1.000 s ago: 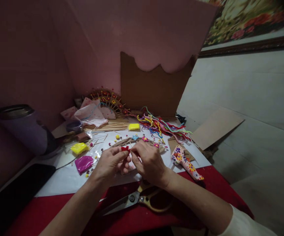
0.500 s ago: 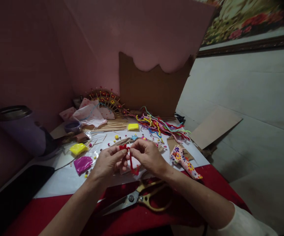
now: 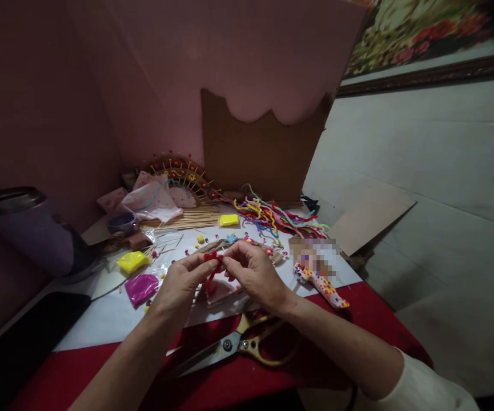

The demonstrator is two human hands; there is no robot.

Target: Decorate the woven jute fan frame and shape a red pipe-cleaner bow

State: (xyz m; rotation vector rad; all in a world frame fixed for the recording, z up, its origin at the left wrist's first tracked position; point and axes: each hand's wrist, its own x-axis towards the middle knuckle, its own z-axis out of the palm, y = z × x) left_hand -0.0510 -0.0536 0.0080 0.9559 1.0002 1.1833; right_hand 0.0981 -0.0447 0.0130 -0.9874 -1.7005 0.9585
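Observation:
My left hand (image 3: 181, 285) pinches a red pipe cleaner (image 3: 211, 281) between thumb and forefinger. It is bent into small loops at the top, and a free end hangs down. My right hand (image 3: 256, 273) closes on the same pipe cleaner from the other side, fingertips close to the left ones. Behind and below both hands lies a curved cardboard piece (image 3: 206, 247) set with flowers and bead-tipped sticks, partly hidden by the fingers. Big scissors with gold handles (image 3: 233, 345) rest nearer me on the red cloth (image 3: 122, 371).
Colourful pipe cleaners (image 3: 272, 214) are heaped at the back right. Yellow clay packs (image 3: 133, 261) and a magenta pack (image 3: 141, 289) lie left, near a tumbler (image 3: 28, 234) and a dark phone-like slab (image 3: 32, 325). A patterned cloth piece (image 3: 326, 291) lies right; a decorated fan (image 3: 182, 171) stands behind.
The hanging end of the red pipe cleaner has swung left, from beside the right fingers to under the left fingertips. Both hands keep their pinch. The whole view has shifted slightly.

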